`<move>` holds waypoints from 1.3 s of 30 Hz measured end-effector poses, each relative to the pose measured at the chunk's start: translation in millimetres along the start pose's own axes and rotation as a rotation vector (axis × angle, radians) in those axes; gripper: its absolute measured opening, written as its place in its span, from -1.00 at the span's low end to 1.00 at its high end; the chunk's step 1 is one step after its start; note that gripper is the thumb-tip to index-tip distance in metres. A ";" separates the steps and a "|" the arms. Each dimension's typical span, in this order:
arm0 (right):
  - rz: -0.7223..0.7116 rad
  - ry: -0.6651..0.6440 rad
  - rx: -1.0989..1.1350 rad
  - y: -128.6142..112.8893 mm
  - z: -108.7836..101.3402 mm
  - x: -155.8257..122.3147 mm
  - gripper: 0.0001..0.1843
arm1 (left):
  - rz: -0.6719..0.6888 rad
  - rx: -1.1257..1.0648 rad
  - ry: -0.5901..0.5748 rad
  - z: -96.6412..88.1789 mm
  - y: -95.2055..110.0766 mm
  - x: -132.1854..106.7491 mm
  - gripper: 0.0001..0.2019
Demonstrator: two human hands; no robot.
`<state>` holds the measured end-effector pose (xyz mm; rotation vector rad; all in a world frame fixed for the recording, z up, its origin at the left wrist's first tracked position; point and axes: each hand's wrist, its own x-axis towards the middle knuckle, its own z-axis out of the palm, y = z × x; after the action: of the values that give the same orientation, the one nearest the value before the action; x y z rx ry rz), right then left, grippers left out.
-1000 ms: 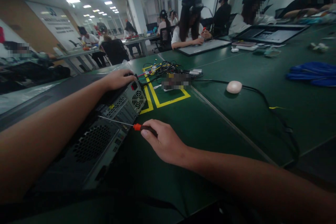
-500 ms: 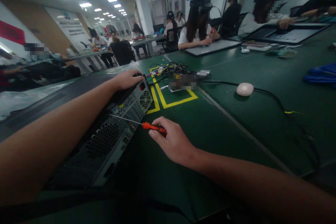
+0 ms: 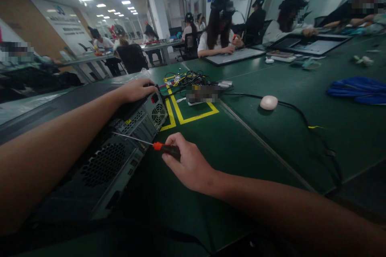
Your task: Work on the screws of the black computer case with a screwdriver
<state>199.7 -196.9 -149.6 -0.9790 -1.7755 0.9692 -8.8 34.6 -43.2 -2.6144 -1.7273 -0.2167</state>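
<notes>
A desktop computer case [image 3: 120,156] lies on its side on the green table [image 3: 235,140], its rear panel with fan grille facing me. My left hand [image 3: 137,89] rests on the case's top far edge, fingers curled over it. My right hand [image 3: 187,162] grips the red-and-black handle of a screwdriver [image 3: 150,144]. The thin shaft points left, with its tip against the rear panel of the case.
A tangle of coloured cables [image 3: 189,78] lies in a yellow taped square behind the case. A pale round mouse [image 3: 269,102] with a black cord sits to the right, blue cloth [image 3: 358,88] further right. Other people sit working at the far side.
The view shifted right and then back. My hands, the screwdriver and the case keep nearly the same pose; the right fingers have shifted slightly on the handle.
</notes>
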 end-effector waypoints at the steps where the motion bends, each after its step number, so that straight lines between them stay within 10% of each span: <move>1: -0.001 -0.001 0.004 0.4 -0.1 0.2 -0.87 | -0.001 -0.001 -0.001 0.4 -0.5 0.4 -0.34; 39: -0.001 -0.105 -0.088 0.7 -0.5 -1.2 -0.70 | 0.006 -0.017 -0.013 -3.3 3.8 -1.3 -0.33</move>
<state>200.7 -197.6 -150.4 -0.9969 -1.9196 0.9644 -6.2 31.7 -39.8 -2.6380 -1.7288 -0.2155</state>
